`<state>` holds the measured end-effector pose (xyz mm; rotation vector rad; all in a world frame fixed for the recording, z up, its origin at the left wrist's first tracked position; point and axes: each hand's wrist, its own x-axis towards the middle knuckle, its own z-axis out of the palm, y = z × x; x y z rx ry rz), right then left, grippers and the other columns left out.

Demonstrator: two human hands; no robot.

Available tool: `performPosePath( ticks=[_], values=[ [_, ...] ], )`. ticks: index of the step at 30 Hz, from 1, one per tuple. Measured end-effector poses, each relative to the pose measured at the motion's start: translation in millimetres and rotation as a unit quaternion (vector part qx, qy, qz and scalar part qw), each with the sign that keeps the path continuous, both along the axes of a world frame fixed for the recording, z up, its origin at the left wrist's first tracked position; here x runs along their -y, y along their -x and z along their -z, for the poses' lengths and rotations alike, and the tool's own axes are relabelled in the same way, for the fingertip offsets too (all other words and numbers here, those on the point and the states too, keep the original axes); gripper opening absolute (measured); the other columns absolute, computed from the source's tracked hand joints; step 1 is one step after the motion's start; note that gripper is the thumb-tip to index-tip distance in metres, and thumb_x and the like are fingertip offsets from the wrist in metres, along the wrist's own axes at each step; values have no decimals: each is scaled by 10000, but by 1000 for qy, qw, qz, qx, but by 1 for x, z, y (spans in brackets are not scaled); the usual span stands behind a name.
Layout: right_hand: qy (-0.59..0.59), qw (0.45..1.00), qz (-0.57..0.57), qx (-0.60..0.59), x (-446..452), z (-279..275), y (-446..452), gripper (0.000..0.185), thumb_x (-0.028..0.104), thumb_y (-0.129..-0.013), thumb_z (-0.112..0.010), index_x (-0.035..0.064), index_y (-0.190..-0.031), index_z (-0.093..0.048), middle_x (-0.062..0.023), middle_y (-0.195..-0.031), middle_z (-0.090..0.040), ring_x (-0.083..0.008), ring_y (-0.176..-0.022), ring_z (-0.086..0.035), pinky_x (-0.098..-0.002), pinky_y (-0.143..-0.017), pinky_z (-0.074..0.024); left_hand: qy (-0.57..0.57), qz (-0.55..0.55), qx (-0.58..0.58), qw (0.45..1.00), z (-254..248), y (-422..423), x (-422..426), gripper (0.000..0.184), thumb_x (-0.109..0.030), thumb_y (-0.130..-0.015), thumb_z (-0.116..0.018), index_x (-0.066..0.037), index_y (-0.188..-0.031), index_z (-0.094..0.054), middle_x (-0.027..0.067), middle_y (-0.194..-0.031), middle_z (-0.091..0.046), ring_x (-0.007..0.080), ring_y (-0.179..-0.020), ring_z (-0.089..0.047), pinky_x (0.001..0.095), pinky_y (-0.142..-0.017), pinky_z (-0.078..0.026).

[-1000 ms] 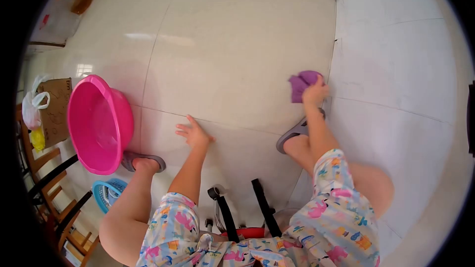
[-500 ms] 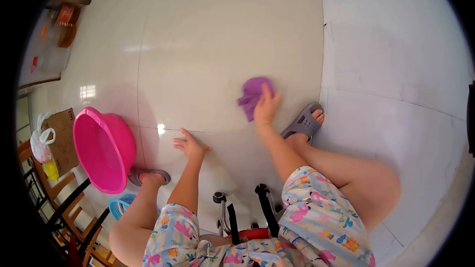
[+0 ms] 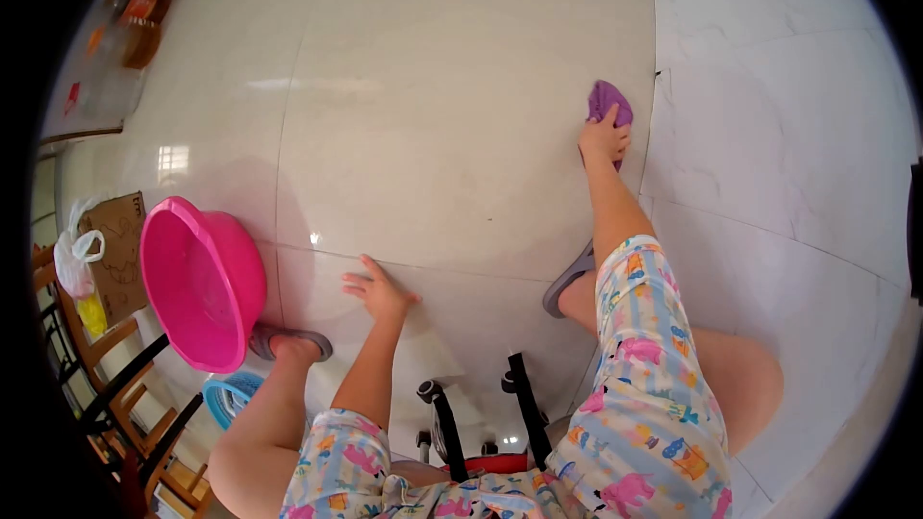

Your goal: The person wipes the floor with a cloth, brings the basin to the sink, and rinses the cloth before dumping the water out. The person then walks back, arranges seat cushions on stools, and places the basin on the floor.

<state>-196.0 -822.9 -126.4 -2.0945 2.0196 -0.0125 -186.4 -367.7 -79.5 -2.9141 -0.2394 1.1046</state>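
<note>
A purple cloth (image 3: 610,101) is bunched on the glossy tiled floor (image 3: 433,106), close to the foot of the right-hand wall. My right hand (image 3: 606,139) presses down over it with the fingers closed around its near part, hiding some of the fabric. To the left, my left hand (image 3: 381,294) has its fingers spread and holds nothing; it is low at the floor beside a tile joint. Whether the palm bears on the tile I cannot tell. Nearest to that hand, further left, stands a pink basin (image 3: 207,284), tilted in view.
White marbled tiles (image 3: 769,125) rise on the right. Below me are black chair legs with casters (image 3: 510,383). Near the basin are a blue basket (image 3: 231,398), a cardboard box (image 3: 117,255), a white plastic bag (image 3: 75,255) and a wooden rack (image 3: 120,365). Bottles (image 3: 142,29) stand far left.
My right hand has carried the purple cloth forward and to the right, toward the wall. My left hand stays in nearly the same place, fingers still spread. The view has shifted slightly.
</note>
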Motion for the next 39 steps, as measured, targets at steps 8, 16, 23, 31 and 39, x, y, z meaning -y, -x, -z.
performPosePath(
  ticks=[8,16,23,31,39],
  values=[
    [28,930,-360,66,-123,3,-22,584,211,-855,-588,357,-1388,-401,-119,-1498,-273,-336,-1354,-269,-668,-1042,-195,-9,-9,-14,1000,0,2,1,1410,-218,-477,-936,-214,-1496,39,305,-1507,120,474,-1408,17,490,-1003,-414],
    [-57,723,-682,99,-222,-24,49,386,105,-819,-547,278,-1155,-631,-66,-1441,-392,-257,-1346,-328,-621,-1067,-202,7,-34,-26,999,-4,-4,-1,1388,-204,-499,-929,-238,-1497,35,286,-1515,132,455,-1416,30,534,-987,-406],
    [-5,844,-537,-10,-76,-24,124,361,112,-851,-526,263,-1167,-613,-78,-1417,-414,-279,-1322,-356,-569,-1029,-308,38,-37,-25,998,-17,-4,-1,1363,-165,-518,-920,-229,-1498,25,288,-1512,135,467,-1411,44,573,-987,-393],
    [30,980,-181,-72,-92,-1,124,556,212,-856,-591,284,-1383,-429,-267,-1320,-398,-437,-1167,-433,-497,-956,-409,-11,-46,-61,997,-13,-12,4,1420,-219,-487,-934,-223,-1493,67,307,-1503,127,475,-1406,48,487,-1015,-411],
    [-2,988,-114,-104,-226,-18,62,616,283,-874,-577,192,-1437,-343,-305,-1227,-415,-412,-1063,-444,-494,-862,-451,-15,-51,-56,997,-13,-9,3,1432,-207,-481,-936,-246,-1489,81,271,-1517,137,442,-1419,43,507,-1009,-408]
  ],
)
